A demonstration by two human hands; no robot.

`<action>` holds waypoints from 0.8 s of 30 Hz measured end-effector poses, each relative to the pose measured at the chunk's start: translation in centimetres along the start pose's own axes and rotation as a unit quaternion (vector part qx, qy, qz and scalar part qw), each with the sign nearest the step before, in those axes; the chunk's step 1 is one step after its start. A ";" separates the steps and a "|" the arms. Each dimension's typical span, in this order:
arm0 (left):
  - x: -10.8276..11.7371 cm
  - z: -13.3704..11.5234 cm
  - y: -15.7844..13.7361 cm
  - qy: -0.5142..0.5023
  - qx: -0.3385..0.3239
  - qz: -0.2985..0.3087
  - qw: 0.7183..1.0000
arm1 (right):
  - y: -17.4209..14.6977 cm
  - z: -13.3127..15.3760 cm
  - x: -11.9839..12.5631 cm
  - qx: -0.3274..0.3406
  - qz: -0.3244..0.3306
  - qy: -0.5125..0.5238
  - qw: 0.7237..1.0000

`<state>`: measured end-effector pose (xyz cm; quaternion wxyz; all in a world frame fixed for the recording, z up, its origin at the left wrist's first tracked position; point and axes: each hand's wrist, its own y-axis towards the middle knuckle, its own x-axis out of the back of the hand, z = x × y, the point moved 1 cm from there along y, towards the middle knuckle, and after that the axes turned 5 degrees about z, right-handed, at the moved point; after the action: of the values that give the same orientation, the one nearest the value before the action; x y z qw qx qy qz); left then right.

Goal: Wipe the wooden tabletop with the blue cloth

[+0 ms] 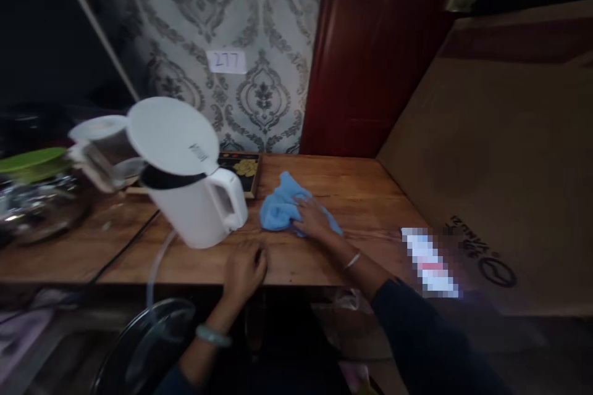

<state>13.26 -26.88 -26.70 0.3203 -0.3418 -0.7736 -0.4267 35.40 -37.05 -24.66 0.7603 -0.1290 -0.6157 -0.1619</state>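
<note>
A crumpled blue cloth (282,210) lies on the wooden counter. My right hand (312,217) is on it, fingers bent into the fabric and pressing it to the wood. At the counter's front edge rests my left hand (245,268), its fingers curled into a loose fist with nothing visible in them. Just behind and left of that hand stands a white electric kettle (194,213), upright, with its round lid (173,136) raised and its handle turned to the right.
Left of the kettle are a clear plastic jug (104,148) and a shiny metal pot (37,203) with a green lid (34,163). A framed tray (252,176) stands behind. A large cardboard box (486,154) borders the right side. Below is a dark basin (134,333) with a clear hose (155,265).
</note>
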 end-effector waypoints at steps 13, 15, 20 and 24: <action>0.1 -1.3 -1.6 -0.057 0.066 -0.026 0.996 | -7.3 2.4 -3.8 -0.137 -0.083 -0.080 0.984; 0.1 -1.3 -2.2 -0.072 0.081 -0.049 0.993 | -7.2 5.7 -4.1 -0.093 -0.079 -0.056 0.991; 2.0 -0.9 -5.1 -0.171 0.086 -0.110 0.975 | -7.7 12.0 -4.7 -0.014 -0.088 0.053 0.995; 5.8 0.8 -7.2 -0.201 0.147 -0.154 0.956 | -7.8 16.3 -4.4 0.057 -0.062 0.162 0.983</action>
<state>4.06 -27.60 -25.62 0.1359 -0.2465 -0.9195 -0.2745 16.89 -37.33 -25.57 0.8446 -0.0187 -0.4992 -0.1924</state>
